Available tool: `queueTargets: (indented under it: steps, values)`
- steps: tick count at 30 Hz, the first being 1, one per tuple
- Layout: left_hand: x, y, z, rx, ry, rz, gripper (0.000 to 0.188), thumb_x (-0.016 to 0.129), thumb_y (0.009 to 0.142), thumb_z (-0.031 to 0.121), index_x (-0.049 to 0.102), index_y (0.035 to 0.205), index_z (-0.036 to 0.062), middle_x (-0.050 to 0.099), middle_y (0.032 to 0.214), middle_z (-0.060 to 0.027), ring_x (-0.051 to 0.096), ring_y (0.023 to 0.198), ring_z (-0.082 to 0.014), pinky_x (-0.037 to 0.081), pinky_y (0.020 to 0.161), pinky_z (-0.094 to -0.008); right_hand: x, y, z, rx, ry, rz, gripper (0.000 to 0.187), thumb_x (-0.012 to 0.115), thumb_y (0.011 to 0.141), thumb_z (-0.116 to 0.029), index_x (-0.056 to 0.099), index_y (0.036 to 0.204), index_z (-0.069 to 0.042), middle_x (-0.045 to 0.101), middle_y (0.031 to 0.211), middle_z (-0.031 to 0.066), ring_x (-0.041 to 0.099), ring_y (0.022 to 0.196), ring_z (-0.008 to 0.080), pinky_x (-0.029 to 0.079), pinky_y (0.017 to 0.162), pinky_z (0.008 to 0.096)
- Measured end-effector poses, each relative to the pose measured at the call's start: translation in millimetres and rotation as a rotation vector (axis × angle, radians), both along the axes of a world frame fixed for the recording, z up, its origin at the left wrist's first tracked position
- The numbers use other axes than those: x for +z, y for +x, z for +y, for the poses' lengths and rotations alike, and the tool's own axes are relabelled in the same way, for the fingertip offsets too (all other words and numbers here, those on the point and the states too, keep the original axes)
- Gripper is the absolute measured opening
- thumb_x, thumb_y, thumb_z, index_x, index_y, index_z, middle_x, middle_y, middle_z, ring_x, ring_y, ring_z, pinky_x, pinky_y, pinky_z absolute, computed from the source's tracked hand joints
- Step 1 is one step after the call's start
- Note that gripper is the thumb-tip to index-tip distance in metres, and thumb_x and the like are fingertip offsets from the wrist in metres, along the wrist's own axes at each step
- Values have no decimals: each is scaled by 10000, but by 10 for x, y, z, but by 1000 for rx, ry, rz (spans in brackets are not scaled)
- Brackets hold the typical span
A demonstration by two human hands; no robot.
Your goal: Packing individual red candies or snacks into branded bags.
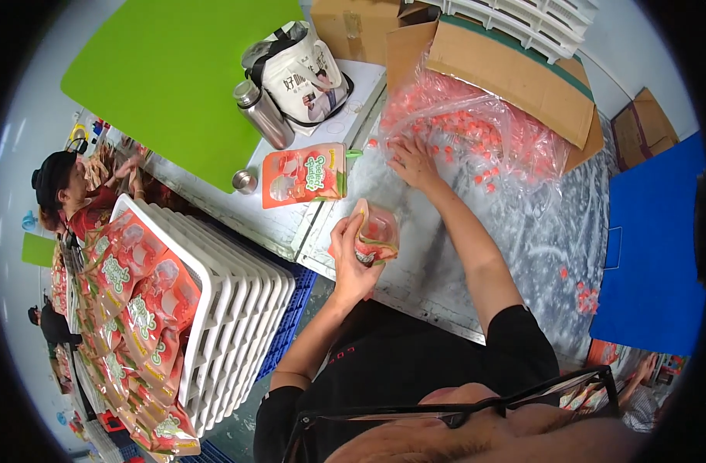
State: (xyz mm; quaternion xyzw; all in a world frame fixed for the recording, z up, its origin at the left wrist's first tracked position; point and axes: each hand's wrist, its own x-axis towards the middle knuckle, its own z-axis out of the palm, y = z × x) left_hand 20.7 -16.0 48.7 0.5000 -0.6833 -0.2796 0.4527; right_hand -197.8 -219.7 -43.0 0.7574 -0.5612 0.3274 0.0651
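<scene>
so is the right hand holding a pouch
No, the left hand grips a pouch, while the right hand is spread, with no pouch in it, beside small red plastic pieces.

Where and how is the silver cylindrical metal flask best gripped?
Probably around the flask's middle, coming from its near left side: the body is straight and round, it seems upright, and the white, black-trimmed bag crowds its right.

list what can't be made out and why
In the head view:
Back of the red and clear plastic pouch in the bare left hand: hidden by its front.
Whether the bare right hand pinches any small red plastic pieces: too small.
Depths of the brown cardboard box: hidden by its flap.
White plastic trays: cut off by top edge.
</scene>
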Motion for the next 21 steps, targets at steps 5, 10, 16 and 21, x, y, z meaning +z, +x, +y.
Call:
queueTargets:
  steps: [5, 10, 16, 21]
  values:
    - [-73, 121, 63, 39, 33, -5, 931, 829, 602, -7, 420, 1434, 79, 363, 1375, -198, 400, 1310, -395, 373, 1098, -448, -211, -170, 391, 139, 221, 40, 410, 661, 876, -362, 633, 1242, -177, 530, 1391, 99, 421, 1336, 382, 338, 1097, 539]
    - [-56, 139, 88, -5, 47, 1, 895, 802, 629, -24, 425, 1435, 73, 394, 1352, -195, 430, 1286, -381, 374, 1092, -438, -278, -603, 1109, 105, 384, -135, 535, 529, 989, -395, 481, 1457, -140, 477, 1494, 79, 382, 1399, 348, 228, 1179, 476]
    - [-37, 122, 189, -34, 76, 29, 893, 778, 625, -41, 427, 1436, 90, 377, 1363, -196, 422, 1292, -386, 379, 1095, -444, -55, -958, 1638, 121, 558, -1096, 658, 255, 1065, -509, 283, 1564, -82, 474, 1509, 82, 375, 1418, 226, 203, 1205, 395]
    - [-12, 148, 287, -46, 77, 24, 893, 771, 631, -44, 423, 1441, 96, 367, 1370, -195, 415, 1301, -383, 378, 1101, -441, 10, -989, 1943, 115, 555, -953, 617, 386, 1051, -422, 293, 1556, -81, 485, 1489, 139, 365, 1429, 273, 191, 1207, 412]
